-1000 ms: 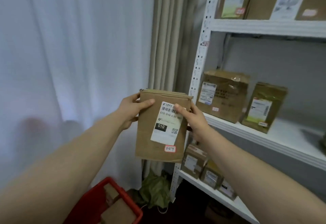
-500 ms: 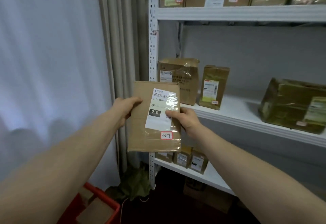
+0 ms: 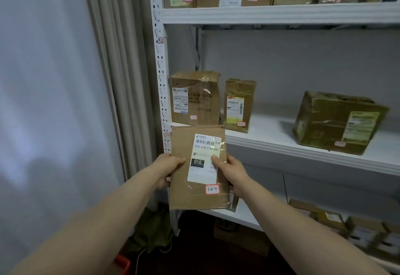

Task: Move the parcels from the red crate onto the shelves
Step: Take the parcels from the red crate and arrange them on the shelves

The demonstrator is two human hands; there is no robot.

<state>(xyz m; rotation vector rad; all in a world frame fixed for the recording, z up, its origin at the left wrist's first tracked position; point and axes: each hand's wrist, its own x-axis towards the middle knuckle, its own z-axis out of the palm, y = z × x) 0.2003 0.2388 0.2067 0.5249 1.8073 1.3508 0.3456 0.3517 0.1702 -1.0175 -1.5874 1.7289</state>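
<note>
I hold a flat brown parcel (image 3: 184,190) upright in front of the white shelf unit, its white label and a red-edged sticker reading 3-2-4 facing me. My left hand (image 3: 165,169) grips its left edge. My right hand (image 3: 231,172) grips its right edge, thumb on the label. The parcel hangs just below and in front of the middle shelf (image 3: 303,149). Only a corner of the red crate (image 3: 123,262) shows at the bottom, by my left arm.
On the middle shelf stand two taped boxes (image 3: 194,97) (image 3: 239,104) at the left and a larger box (image 3: 337,121) to the right. Several parcels fill the top shelf (image 3: 259,13) and the lower shelf. A curtain (image 3: 112,80) hangs left of the shelf post.
My view has swung right and toward the shelves, and the crate has slid almost out of sight. Both hands have kept hold of the parcel and carried it up to the middle shelf's front edge.
</note>
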